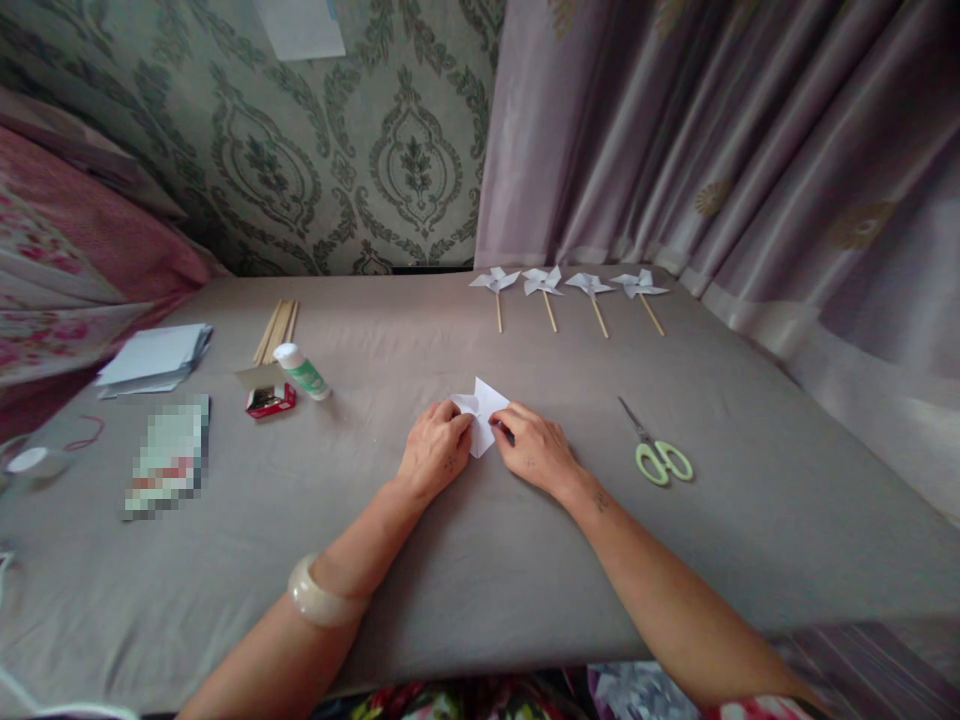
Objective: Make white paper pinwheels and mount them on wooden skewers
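Observation:
A small white paper pinwheel (486,400), partly folded, is held between my two hands just above the middle of the table. My left hand (437,445) pinches its left side, where a flap bends inward. On the right side of the paper, my right hand (531,447) has thumb and forefinger closed at its edge. The fingers hide part of the folds. Green-handled scissors (660,455) lie to the right of my right hand, blades pointing away from me.
Several finished pinwheels (544,283) on sticks lie in a row along the far edge. To the left are wooden sticks (277,330), a glue stick (302,371), a small red box (270,400), a paper stack (156,358), a blurred packet (169,455) and a white roll (36,464).

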A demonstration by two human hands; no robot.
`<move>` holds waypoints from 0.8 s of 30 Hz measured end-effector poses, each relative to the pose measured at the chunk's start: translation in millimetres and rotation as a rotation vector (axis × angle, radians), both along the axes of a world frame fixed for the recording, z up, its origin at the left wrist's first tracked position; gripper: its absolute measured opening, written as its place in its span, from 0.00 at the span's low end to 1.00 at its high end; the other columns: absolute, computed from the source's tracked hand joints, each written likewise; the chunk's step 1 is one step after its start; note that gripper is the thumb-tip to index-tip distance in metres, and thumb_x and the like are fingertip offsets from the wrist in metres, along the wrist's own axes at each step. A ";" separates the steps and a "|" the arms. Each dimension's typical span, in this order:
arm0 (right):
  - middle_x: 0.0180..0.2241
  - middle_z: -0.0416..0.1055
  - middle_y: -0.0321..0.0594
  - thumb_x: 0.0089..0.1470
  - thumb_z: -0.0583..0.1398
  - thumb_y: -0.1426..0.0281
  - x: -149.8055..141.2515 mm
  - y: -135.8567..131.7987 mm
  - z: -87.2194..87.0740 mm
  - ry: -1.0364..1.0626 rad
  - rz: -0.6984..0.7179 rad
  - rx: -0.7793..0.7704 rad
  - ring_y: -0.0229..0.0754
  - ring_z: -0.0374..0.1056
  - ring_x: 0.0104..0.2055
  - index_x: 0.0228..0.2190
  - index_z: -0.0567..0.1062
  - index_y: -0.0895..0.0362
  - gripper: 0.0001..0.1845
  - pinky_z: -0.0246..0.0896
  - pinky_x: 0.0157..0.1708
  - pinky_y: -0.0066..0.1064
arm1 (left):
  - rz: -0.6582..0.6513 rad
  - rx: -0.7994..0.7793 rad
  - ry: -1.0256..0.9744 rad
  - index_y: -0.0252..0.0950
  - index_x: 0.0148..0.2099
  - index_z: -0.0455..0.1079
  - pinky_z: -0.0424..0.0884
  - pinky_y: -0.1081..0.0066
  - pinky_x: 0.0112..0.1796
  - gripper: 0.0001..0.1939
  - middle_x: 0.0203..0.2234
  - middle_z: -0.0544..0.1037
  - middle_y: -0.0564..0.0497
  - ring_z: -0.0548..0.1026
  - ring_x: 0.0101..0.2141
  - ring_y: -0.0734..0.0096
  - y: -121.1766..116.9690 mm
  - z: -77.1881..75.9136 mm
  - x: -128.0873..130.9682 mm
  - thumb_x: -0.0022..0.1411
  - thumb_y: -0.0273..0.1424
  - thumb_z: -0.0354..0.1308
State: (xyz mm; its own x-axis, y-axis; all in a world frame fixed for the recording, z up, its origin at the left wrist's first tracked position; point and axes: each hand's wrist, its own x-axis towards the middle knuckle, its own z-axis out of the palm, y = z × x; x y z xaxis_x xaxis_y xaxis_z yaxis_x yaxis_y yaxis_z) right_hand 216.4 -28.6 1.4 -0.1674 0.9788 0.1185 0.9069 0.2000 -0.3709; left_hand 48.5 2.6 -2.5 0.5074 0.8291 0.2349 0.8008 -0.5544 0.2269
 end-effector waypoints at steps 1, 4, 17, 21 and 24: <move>0.42 0.72 0.41 0.60 0.51 0.69 0.0 0.0 0.1 -0.003 0.000 -0.005 0.41 0.68 0.41 0.40 0.73 0.53 0.12 0.57 0.36 0.29 | -0.007 0.002 -0.003 0.37 0.41 0.75 0.69 0.67 0.42 0.13 0.35 0.74 0.45 0.71 0.38 0.65 0.2 -0.7 0.0 0.62 0.26 0.49; 0.41 0.72 0.41 0.61 0.50 0.69 0.0 0.2 -0.1 -0.010 0.003 -0.006 0.41 0.68 0.42 0.40 0.73 0.53 0.12 0.57 0.36 0.29 | -0.019 0.011 0.016 0.38 0.41 0.75 0.67 0.66 0.41 0.13 0.36 0.73 0.45 0.70 0.37 0.65 0.5 -2.3 -0.6 0.63 0.27 0.48; 0.43 0.72 0.41 0.60 0.51 0.69 0.9 0.1 -1.1 -0.007 -0.003 0.003 0.42 0.69 0.43 0.41 0.73 0.53 0.12 0.58 0.38 0.29 | -0.185 0.207 0.253 0.36 0.33 0.72 0.58 0.59 0.42 0.10 0.33 0.73 0.43 0.64 0.40 0.57 0.1 12.8 5.2 0.62 0.26 0.49; 0.43 0.72 0.41 0.60 0.50 0.69 1.4 -1.4 -2.4 -0.005 0.000 0.024 0.43 0.69 0.44 0.41 0.73 0.53 0.13 0.59 0.38 0.30 | -0.254 0.180 0.305 0.36 0.29 0.71 0.56 0.58 0.42 0.10 0.31 0.73 0.44 0.64 0.40 0.58 3.3 18.2 5.9 0.61 0.26 0.50; 0.43 0.72 0.41 0.61 0.49 0.69 0.3 -1.8 -1.6 -0.010 0.000 0.018 0.43 0.69 0.44 0.42 0.72 0.53 0.13 0.59 0.38 0.30 | -0.243 0.169 0.293 0.36 0.30 0.70 0.56 0.58 0.41 0.10 0.31 0.73 0.45 0.64 0.40 0.58 2.7 18.4 5.0 0.61 0.25 0.50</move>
State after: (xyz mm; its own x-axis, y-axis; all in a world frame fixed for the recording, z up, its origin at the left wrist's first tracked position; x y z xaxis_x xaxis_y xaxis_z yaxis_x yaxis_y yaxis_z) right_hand 216.7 -30.5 -0.2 -0.1681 0.9765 0.1347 0.9105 0.2062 -0.3585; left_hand 53.5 5.2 15.9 0.7493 0.6391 0.1736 0.6591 -0.7452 -0.1015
